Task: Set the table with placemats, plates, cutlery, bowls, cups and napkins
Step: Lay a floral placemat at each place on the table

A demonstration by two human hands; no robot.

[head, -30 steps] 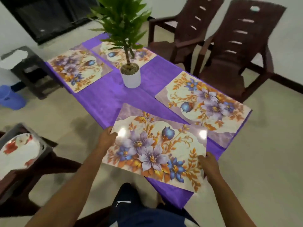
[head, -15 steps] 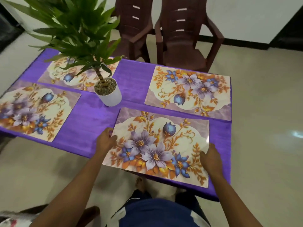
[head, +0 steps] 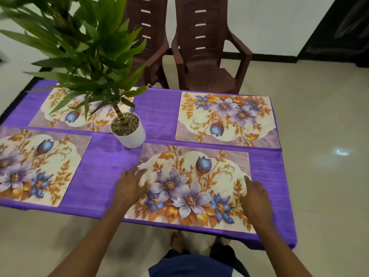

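the left hand (head: pixel 129 188) lies flat at the left edge of the near placemat (head: pixel 191 188), fingers fairly straight and spread, pressing or resting on it rather than gripping. the right hand (head: pixel 256 198) sits at the mat's right edge, fingers loosely extended with the tips on or just over the border; whether they touch it cannot be told. neither hand holds anything. with a hand at each side, the likely purpose is to square the mat and smooth it flat against the purple tablecloth (head: pixel 111 176), its front edge close to the table's near edge, where a diner would sit.

outward, 3 more floral mats lie on the cloth: 1 straight across (head: pixel 227 118), 1 at the near left (head: pixel 40 168), and 1 at the far left (head: pixel 83 112), partly hidden by leaves. the 4 make 2 facing pairs, 1 per seat by the look of it. a potted plant (head: pixel 127 128) in a white pot stands between them as a centrepiece, just beside the near mat's far-left corner. 2 brown plastic chairs (head: pixel 205 56) stand beyond the far side.

judging by this, the mats look done; plates, cutlery, bowls, cups and napkins are not yet on the table.

no brand, label or readable writing shows anywhere.
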